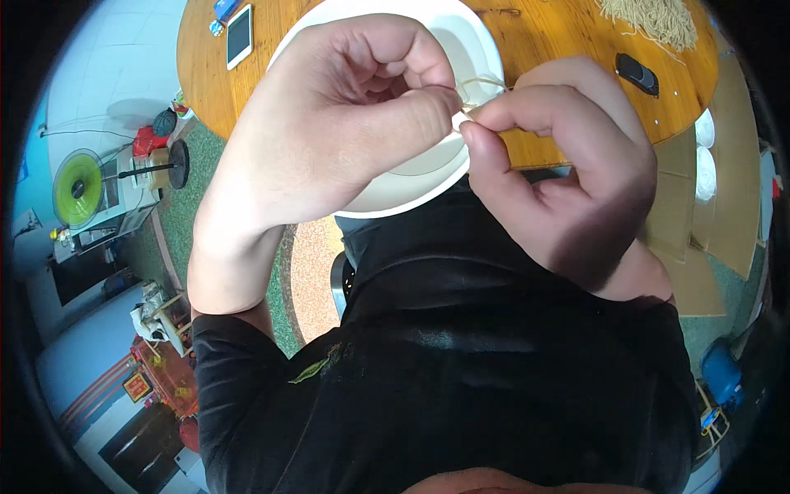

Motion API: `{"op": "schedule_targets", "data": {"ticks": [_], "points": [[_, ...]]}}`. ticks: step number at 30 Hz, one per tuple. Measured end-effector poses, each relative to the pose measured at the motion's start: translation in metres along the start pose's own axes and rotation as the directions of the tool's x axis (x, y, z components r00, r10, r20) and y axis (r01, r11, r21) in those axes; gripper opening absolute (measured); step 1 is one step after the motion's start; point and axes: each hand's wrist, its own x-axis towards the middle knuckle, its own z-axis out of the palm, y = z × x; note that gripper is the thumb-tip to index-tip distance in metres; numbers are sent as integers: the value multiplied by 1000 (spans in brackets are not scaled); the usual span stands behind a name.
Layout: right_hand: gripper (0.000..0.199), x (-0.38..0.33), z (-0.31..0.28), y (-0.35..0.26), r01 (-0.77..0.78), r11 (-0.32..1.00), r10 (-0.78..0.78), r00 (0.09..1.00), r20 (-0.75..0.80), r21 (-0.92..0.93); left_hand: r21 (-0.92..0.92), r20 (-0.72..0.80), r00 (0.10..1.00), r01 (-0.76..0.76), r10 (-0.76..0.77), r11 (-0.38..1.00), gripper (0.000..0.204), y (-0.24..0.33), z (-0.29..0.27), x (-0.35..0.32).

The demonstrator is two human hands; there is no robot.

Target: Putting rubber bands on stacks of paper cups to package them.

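My left hand [346, 123] and my right hand [568, 173] meet close under the camera, fingertips pinched together on one thin pale strand [481, 82] that loops between them. Both hands hover over a large white bowl [469, 41] standing at the near edge of a round wooden table [559, 49]. A pile of similar pale yellow strands [654, 18] lies on the table at the far right. My black clothing fills the lower part of the view.
A white phone [239, 34] and a small blue object [224, 10] lie on the table's left side, a dark small device [638, 74] on its right. A fan [78, 188] stands on the floor to the left. Flat cardboard sheets [708, 230] lie on the right.
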Motion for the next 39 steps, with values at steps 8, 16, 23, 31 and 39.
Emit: {"op": "schedule_targets", "data": {"ticks": [8, 16, 23, 31, 39], "points": [[23, 22, -19, -26, 114, 951, -52, 975, 214, -287, -33, 46, 999, 20, -18, 999, 7, 2, -1, -2], [22, 20, -18, -2, 335, 896, -259, 928, 268, -291, -50, 165, 984, 83, -73, 995, 10, 5, -7, 3], [26, 20, -21, -11, 171, 975, -144, 973, 181, -143, -80, 135, 985, 122, -111, 989, 11, 5, -5, 4], [34, -9, -8, 5, 138, 990, -140, 988, 59, 39, -105, 115, 988, 111, -99, 988, 10, 5, -1, 4], [31, -11, -1, 2, 69, 998, -69, 998, 14, -13, -63, 130, 987, 98, -89, 993, 10, 5, -2, 3]]}}
